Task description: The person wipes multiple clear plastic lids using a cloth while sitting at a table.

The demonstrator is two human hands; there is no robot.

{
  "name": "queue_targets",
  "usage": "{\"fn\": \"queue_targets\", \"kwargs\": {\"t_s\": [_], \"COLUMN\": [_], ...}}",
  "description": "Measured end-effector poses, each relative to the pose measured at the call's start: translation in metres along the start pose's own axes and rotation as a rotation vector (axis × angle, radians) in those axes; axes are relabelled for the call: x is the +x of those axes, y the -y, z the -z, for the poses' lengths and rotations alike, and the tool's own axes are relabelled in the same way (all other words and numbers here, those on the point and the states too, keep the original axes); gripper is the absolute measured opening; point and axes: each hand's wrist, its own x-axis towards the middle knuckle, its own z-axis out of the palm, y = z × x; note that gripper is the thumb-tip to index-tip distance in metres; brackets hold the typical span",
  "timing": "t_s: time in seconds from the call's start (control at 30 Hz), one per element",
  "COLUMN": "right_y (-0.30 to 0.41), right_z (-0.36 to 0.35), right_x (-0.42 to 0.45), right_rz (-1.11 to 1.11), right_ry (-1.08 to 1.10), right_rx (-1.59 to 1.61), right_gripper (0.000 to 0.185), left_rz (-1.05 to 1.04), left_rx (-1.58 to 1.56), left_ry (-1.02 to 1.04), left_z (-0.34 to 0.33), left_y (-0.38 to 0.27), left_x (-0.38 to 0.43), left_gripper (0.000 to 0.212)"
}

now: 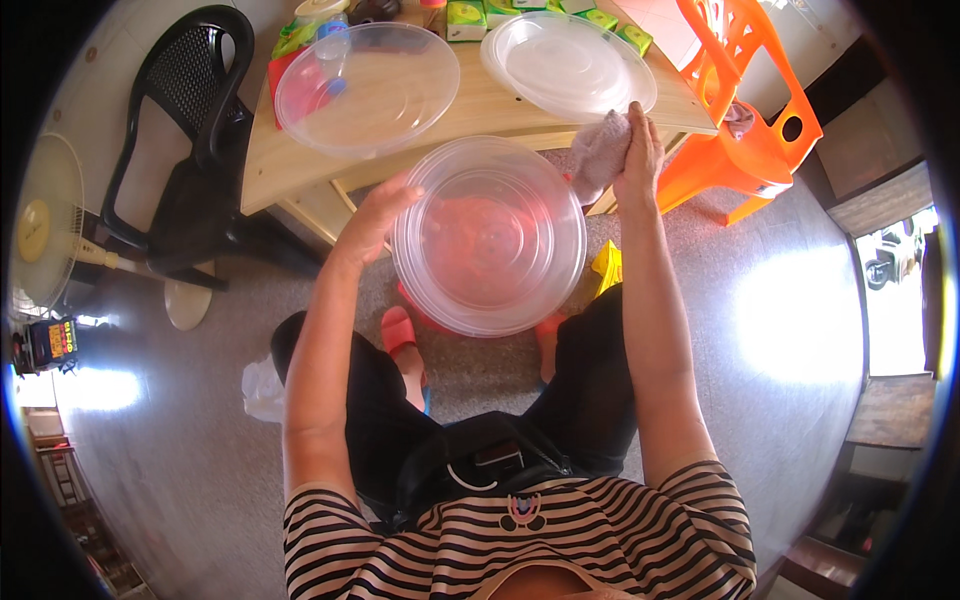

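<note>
My left hand (375,219) grips the rim of a round, clear plastic container (491,236), which I hold above the floor between my knees. In my right hand (639,154), raised just right of the container, is a greyish-pink cloth (600,154). A reddish thing shows through the container's bottom. On the wooden table, a clear round plastic lid (367,88) lies at the left, its front edge near the table edge. Several similar lids (568,66) appear stacked at the right, close beyond my right hand.
Green packs (466,21) and a plastic bottle (332,39) stand at the back of the wooden table (300,161). A black chair (187,150) and a fan (37,232) are at the left, an orange chair (750,150) at the right. A yellow object (608,264) lies by my right knee.
</note>
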Motion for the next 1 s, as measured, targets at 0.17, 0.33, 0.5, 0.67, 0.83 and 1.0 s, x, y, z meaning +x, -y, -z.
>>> {"fn": "queue_targets", "kwargs": {"t_s": [0.17, 0.33, 0.5, 0.67, 0.83, 1.0], "right_y": [-0.018, -0.015, 0.002, -0.008, -0.025, 0.003], "right_z": [-0.007, -0.011, -0.025, -0.049, -0.041, -0.048], "right_x": [0.008, 0.000, -0.042, -0.085, -0.085, -0.090], "right_rz": [-0.008, 0.088, 0.229, 0.480, 0.352, -0.102], "right_ry": [0.070, 0.085, 0.559, 0.971, 1.001, 1.296], "right_rx": [0.009, 0.033, -0.138, -1.260, -1.656, -1.377], "right_gripper": [0.028, 0.019, 0.012, 0.047, 0.047, 0.045], "left_rz": [-0.024, -0.039, -0.031, -0.032, -0.145, -0.051], "left_rx": [-0.017, 0.002, 0.058, 0.047, 0.118, 0.057], "left_ry": [-0.001, -0.062, -0.074, -0.101, -0.141, -0.170], "left_z": [-0.006, 0.003, -0.010, -0.011, -0.014, -0.008], "left_y": [-0.007, -0.002, -0.005, 0.000, 0.007, 0.010], "left_x": [-0.002, -0.004, -0.002, 0.000, 0.007, 0.006], "left_gripper": [0.058, 0.056, 0.053, 0.060, 0.058, 0.052]}}
